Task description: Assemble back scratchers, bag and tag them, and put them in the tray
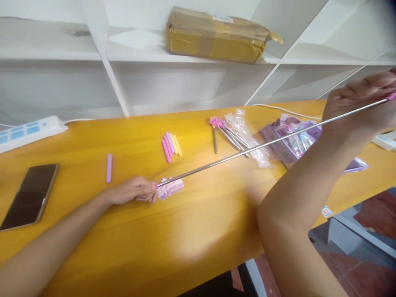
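Observation:
A long, thin telescopic metal rod (222,157) with pink ends is pulled out and slants up to the right across the view. My left hand (144,190) is closed on its lower pink end, low over the table. At the upper right, my right hand (360,101) has its fingers curled by the other pink end; the frame edge cuts this hand off. Just beyond my left fingers lie small printed pink cards (173,187), partly covered by the rod. Several shorter metal rods with pink heads (232,138) lie together farther back.
Pink, purple and yellow sticks (170,145) and one lone purple stick (109,168) lie on the table (130,247). A phone (29,196) and power strip (31,133) are left. Clear plastic wrap (247,136) and a purple box (284,144) lie right. A taped parcel (216,39) sits shelved.

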Motion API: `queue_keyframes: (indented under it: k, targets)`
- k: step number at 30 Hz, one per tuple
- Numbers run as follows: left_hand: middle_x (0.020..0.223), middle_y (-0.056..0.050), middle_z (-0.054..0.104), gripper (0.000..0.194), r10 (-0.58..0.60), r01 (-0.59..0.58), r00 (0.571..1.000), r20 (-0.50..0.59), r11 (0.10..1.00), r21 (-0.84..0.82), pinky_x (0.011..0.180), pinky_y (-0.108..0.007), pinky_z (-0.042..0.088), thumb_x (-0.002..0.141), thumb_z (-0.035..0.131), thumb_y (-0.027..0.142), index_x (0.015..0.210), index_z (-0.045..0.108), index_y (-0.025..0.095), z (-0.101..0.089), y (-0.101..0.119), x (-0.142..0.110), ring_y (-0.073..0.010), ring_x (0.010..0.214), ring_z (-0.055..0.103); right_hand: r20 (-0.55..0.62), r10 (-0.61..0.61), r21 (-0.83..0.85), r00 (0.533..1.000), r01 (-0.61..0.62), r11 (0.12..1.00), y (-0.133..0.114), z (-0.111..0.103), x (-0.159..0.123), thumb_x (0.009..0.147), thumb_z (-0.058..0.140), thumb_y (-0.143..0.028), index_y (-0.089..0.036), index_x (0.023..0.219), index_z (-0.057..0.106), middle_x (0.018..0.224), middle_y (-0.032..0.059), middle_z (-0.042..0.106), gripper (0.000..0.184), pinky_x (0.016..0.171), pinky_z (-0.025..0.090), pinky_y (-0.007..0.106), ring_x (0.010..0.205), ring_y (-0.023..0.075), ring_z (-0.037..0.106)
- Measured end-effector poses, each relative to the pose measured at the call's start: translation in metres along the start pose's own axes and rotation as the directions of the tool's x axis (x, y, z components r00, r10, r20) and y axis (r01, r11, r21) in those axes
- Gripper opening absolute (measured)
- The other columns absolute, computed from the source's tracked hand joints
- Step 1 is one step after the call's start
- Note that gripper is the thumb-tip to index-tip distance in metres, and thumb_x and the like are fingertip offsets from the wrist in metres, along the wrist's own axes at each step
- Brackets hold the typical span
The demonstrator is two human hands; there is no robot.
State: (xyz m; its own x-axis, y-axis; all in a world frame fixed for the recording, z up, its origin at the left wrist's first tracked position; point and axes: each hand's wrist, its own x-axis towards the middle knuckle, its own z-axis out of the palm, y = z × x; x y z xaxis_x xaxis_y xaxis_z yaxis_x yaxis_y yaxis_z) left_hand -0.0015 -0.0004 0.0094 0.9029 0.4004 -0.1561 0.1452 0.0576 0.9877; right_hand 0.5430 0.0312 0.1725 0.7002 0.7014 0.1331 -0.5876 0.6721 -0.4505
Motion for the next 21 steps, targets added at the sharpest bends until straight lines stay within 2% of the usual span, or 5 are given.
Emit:
queue_keyframes:
  k: [2,6,10,13,21]
  targets:
    - [0.057,0.001,0.040,0.059,0.001,-0.001,1.000,-0.001,1.000,-0.005,0.077,-0.033,0.047,0.107,0.043,0.053,0.058,0.042,0.021,0.000,-0.001,0.000,-0.0221,0.078,0.062,0.136,-0.014,-0.002,0.991,0.015,1.000,0.002,0.001,0.000,0.103,0.026,-0.044,-0.010,0.067,0.075,0.107,0.0075,0.076,0.069,0.049,0.030,0.025,0.086,0.0085,0.076]
    - [0.056,0.001,0.039,0.059,-0.001,0.001,1.000,-0.003,0.999,-0.038,0.076,-0.033,0.047,0.107,0.043,0.053,0.057,0.041,0.022,0.000,-0.003,0.001,-0.0211,0.075,0.059,0.130,0.032,-0.046,0.991,-0.027,0.999,0.010,0.013,-0.010,0.101,0.031,-0.043,-0.008,0.061,0.068,0.136,0.0081,0.065,0.065,0.049,0.026,0.026,0.122,0.0192,0.068]
    - [0.055,0.001,0.039,0.059,0.017,-0.019,1.000,-0.017,0.996,-0.087,0.078,-0.034,0.048,0.108,0.043,0.053,0.058,0.042,0.022,0.001,-0.005,0.002,-0.0219,0.075,0.060,0.180,0.078,-0.171,0.980,-0.047,0.984,0.041,0.032,-0.020,0.100,0.031,-0.048,-0.012,0.060,0.066,0.080,0.0066,0.074,0.065,0.050,0.024,0.024,0.075,0.0106,0.074]
    - [0.055,0.001,0.038,0.058,0.036,-0.038,0.999,-0.024,0.991,-0.130,0.079,-0.036,0.048,0.107,0.043,0.054,0.058,0.040,0.022,0.001,-0.007,0.002,-0.0224,0.074,0.059,0.370,0.006,-0.340,0.929,0.129,0.932,0.087,0.045,-0.028,0.108,0.012,-0.056,-0.013,0.058,0.065,0.044,0.0026,0.047,0.084,0.044,0.020,0.024,0.037,0.0076,0.046]
    - [0.056,0.000,0.041,0.060,0.108,-0.124,0.981,-0.164,0.988,-0.089,0.080,-0.037,0.044,0.108,0.039,0.055,0.058,0.039,0.022,0.006,-0.005,0.001,-0.0231,0.076,0.059,0.588,0.354,-0.609,0.727,0.111,0.785,0.210,0.050,-0.143,0.102,0.032,-0.079,-0.016,0.075,0.060,0.068,0.0054,0.060,0.075,0.062,0.050,0.025,0.065,0.0121,0.062]
